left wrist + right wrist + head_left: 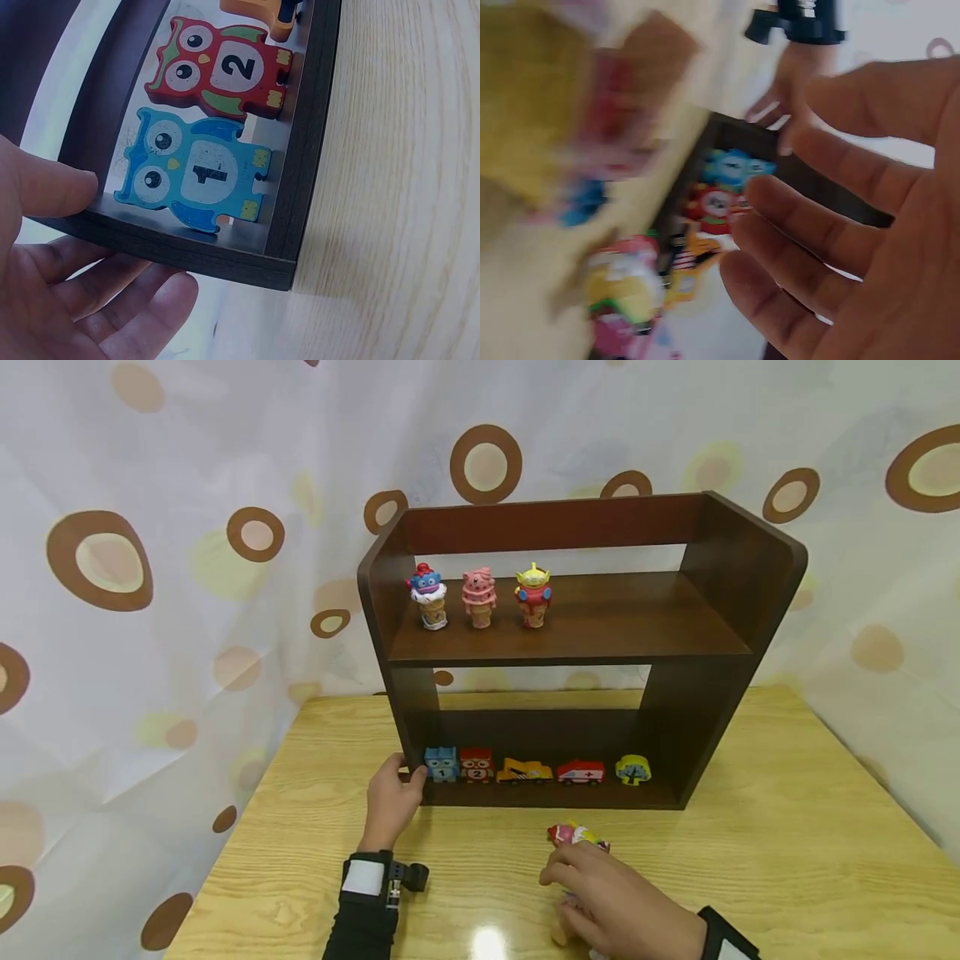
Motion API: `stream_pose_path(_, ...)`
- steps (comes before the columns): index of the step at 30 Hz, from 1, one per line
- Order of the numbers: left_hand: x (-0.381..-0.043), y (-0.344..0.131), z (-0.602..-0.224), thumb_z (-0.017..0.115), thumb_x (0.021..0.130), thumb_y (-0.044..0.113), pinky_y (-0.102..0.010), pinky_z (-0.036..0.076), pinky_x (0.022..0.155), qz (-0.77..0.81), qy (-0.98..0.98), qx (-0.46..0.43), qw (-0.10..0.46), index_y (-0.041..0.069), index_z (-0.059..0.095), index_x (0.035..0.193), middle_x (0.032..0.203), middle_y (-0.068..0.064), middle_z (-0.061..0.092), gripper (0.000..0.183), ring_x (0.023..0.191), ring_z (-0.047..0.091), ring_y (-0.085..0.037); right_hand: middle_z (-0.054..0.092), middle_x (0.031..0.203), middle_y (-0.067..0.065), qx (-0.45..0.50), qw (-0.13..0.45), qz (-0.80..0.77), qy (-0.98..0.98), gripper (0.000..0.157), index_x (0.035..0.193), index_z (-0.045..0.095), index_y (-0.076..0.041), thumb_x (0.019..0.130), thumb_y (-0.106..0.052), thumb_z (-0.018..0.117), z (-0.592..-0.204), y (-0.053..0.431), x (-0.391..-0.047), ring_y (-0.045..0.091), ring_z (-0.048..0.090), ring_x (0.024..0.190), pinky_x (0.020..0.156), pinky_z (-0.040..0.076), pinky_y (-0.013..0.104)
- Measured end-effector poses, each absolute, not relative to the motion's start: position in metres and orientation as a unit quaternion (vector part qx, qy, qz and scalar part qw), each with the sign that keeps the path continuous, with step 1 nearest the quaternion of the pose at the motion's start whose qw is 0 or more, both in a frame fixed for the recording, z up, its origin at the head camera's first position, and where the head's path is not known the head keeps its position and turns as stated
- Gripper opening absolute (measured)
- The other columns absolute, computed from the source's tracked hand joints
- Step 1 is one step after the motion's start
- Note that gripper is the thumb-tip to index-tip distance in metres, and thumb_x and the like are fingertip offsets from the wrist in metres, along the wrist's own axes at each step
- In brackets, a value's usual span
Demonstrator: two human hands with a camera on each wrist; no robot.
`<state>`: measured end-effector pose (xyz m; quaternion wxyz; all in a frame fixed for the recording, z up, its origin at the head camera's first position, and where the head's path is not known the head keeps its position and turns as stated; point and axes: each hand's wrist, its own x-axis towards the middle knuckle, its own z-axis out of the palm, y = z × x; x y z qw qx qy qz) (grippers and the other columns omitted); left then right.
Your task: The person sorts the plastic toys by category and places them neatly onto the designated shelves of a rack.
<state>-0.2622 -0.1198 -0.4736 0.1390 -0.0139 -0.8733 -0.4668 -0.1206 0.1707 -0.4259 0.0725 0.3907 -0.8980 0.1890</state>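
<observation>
My left hand (393,800) grips the left side panel of a dark brown two-tier shelf (570,647), its thumb inside and its fingers outside. Just by the thumb stands a blue owl block (195,172) marked 1, beside a red owl block (221,71) marked 2. My right hand (618,902) is over the table in front of the shelf, its fingers relaxed and apart in the right wrist view. Just beyond its fingertips lies a pink and yellow toy figure (576,835). Another toy with a tan part (559,933) is mostly hidden beneath this hand.
On the upper tier stand three ice-cream-cone figures: blue (427,597), pink (479,597) and red-yellow (533,597). The lower tier also holds a yellow truck (524,772), a red ambulance (581,772) and a tree piece (633,769). A patterned cloth (247,435) hangs behind the wooden table (795,827).
</observation>
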Motion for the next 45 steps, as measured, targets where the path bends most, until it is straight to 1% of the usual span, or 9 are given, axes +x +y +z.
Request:
stream_pose_path(4, -0.262, -0.119, -0.474, 0.06, 0.091, 0.021, -0.042, 0.055, 0.07, -0.466, -0.873, -0.015, 0.14, 0.001, 0.061, 0.112, 0.114, -0.019, 0.065, 0.028, 0.093, 0.063, -0.03, 0.057, 0.104, -0.009, 0.373, 0.057, 0.193, -0.906, 0.017, 0.104, 0.061, -0.017, 0.088, -0.014, 0.063, -0.442, 0.181, -0.12, 0.007, 0.051, 0.093, 0.081, 0.05, 0.036)
stream_pose_path(7, -0.262, -0.119, -0.476, 0.059, 0.092, 0.021, -0.043, 0.055, 0.071, -0.465, -0.874, -0.017, 0.141, 0.001, 0.061, 0.111, 0.114, -0.019, 0.065, 0.028, 0.093, 0.063, -0.031, 0.057, 0.108, -0.007, 0.363, 0.009, 0.193, -0.911, 0.025, 0.11, 0.06, -0.015, 0.087, -0.021, 0.066, -0.451, 0.188, -0.121, 0.009, 0.053, 0.096, 0.083, 0.052, 0.041)
stream_pose_path(10, -0.262, -0.119, -0.477, 0.059, 0.092, 0.022, -0.043, 0.055, 0.071, -0.467, -0.873, -0.016, 0.139, 0.001, 0.061, 0.111, 0.114, -0.019, 0.065, 0.029, 0.094, 0.064, -0.031, 0.057, 0.111, -0.002, 0.372, -0.017, 0.196, -0.907, 0.033, 0.114, 0.06, -0.013, 0.084, -0.024, 0.068, -0.461, 0.194, -0.122, 0.012, 0.053, 0.098, 0.08, 0.052, 0.037)
stream_pose_path(17, -0.261, -0.119, -0.475, 0.059, 0.092, 0.023, -0.043, 0.055, 0.071, -0.47, -0.872, -0.017, 0.134, 0.001, 0.06, 0.113, 0.115, -0.019, 0.064, 0.03, 0.095, 0.064, -0.032, 0.058, 0.113, 0.0, 0.371, -0.055, 0.208, -0.903, 0.035, 0.119, 0.058, -0.013, 0.086, -0.025, 0.065, -0.476, 0.197, -0.124, 0.011, 0.053, 0.096, 0.075, 0.05, 0.032)
stream_pose_path(25, -0.263, -0.119, -0.474, 0.059, 0.092, 0.023, -0.043, 0.055, 0.071, -0.466, -0.873, -0.017, 0.139, 0.002, 0.061, 0.112, 0.115, -0.019, 0.065, 0.029, 0.094, 0.064, -0.031, 0.054, 0.109, -0.001, 0.391, -0.013, 0.204, -0.897, 0.034, 0.111, 0.061, -0.021, 0.079, -0.01, 0.068, -0.487, 0.194, -0.128, 0.014, 0.046, 0.092, 0.072, 0.048, 0.033)
stream_pose_path(30, -0.263, -0.12, -0.474, 0.06, 0.092, 0.021, -0.043, 0.055, 0.071, -0.462, -0.875, -0.016, 0.142, 0.001, 0.061, 0.111, 0.114, -0.019, 0.065, 0.028, 0.093, 0.064, -0.031, 0.06, 0.111, -0.004, 0.355, -0.008, 0.21, -0.911, 0.029, 0.116, 0.062, -0.019, 0.088, -0.025, 0.063, -0.483, 0.194, -0.126, 0.014, 0.05, 0.097, 0.078, 0.05, 0.036)
stream_pose_path(35, -0.262, -0.12, -0.473, 0.059, 0.092, 0.019, -0.043, 0.055, 0.07, -0.464, -0.874, -0.02, 0.143, 0.0, 0.061, 0.111, 0.113, -0.02, 0.065, 0.027, 0.093, 0.064, -0.031, 0.061, 0.112, -0.012, 0.306, 0.054, 0.229, -0.923, 0.034, 0.122, 0.06, -0.019, 0.092, -0.037, 0.06, -0.474, 0.19, -0.125, 0.008, 0.052, 0.096, 0.081, 0.05, 0.036)
stream_pose_path(40, -0.262, -0.119, -0.473, 0.06, 0.091, 0.02, -0.042, 0.055, 0.07, -0.467, -0.872, -0.015, 0.142, 0.001, 0.061, 0.11, 0.114, -0.019, 0.065, 0.027, 0.093, 0.064, -0.031, 0.056, 0.116, -0.011, 0.282, 0.147, 0.318, -0.893, 0.043, 0.134, 0.049, -0.022, 0.093, -0.022, 0.061, -0.456, 0.182, -0.129, 0.002, 0.05, 0.092, 0.072, 0.049, 0.03)
stream_pose_path(45, -0.261, -0.12, -0.472, 0.06, 0.092, 0.019, -0.042, 0.055, 0.069, -0.467, -0.872, -0.018, 0.142, 0.0, 0.061, 0.11, 0.113, -0.02, 0.065, 0.027, 0.092, 0.064, -0.031, 0.052, 0.125, 0.0, 0.27, 0.206, 0.411, -0.846, 0.05, 0.14, 0.041, -0.02, 0.095, -0.005, 0.055, -0.426, 0.172, -0.138, 0.008, 0.05, 0.106, 0.083, 0.047, 0.034)
